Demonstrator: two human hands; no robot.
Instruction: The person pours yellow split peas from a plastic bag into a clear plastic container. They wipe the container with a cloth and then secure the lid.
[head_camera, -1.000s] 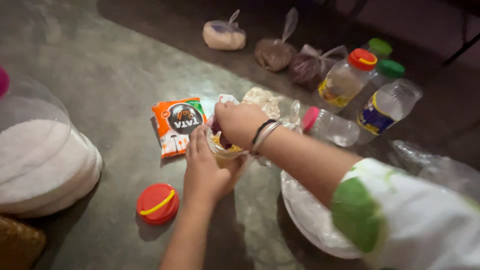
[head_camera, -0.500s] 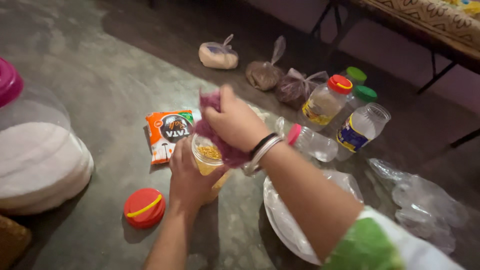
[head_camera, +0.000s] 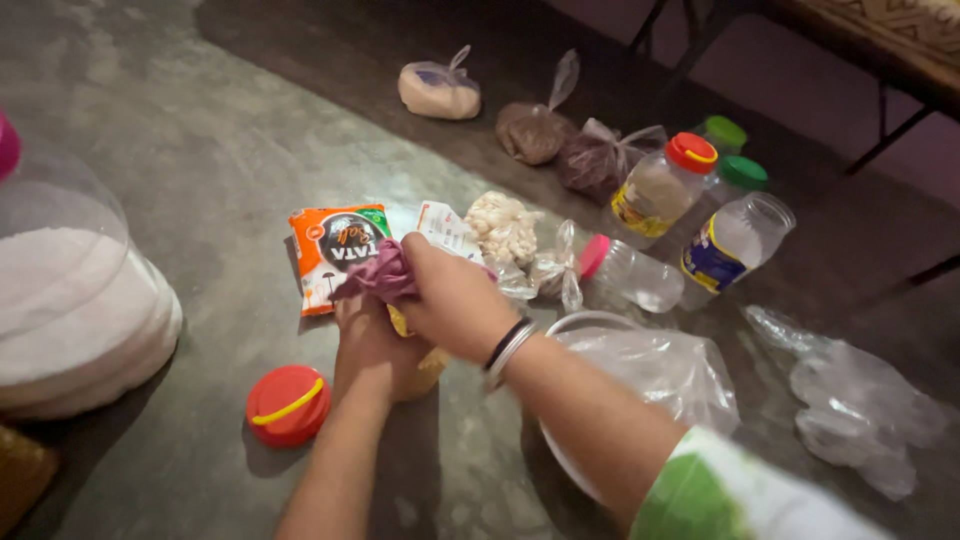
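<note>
My left hand (head_camera: 372, 352) grips a small clear jar (head_camera: 428, 364) of yellow grains that stands on the grey floor. My right hand (head_camera: 455, 300) lies over the jar's mouth and clutches a crumpled purple plastic bag (head_camera: 378, 276) against it. The jar is mostly hidden by both hands. A red lid with a yellow handle (head_camera: 288, 404) lies on the floor to the left of my left forearm.
An orange packet (head_camera: 335, 250) lies just beyond the hands. A big clear container of white grains (head_camera: 70, 300) stands at the left. Tied bags (head_camera: 535, 132), plastic jars (head_camera: 735, 240) and a bottle (head_camera: 625, 275) lie further off; a bag-covered white plate (head_camera: 650, 375) lies on the right.
My right hand has come down with the purple bag from above the jar onto its mouth. The left hand still holds the jar in place.
</note>
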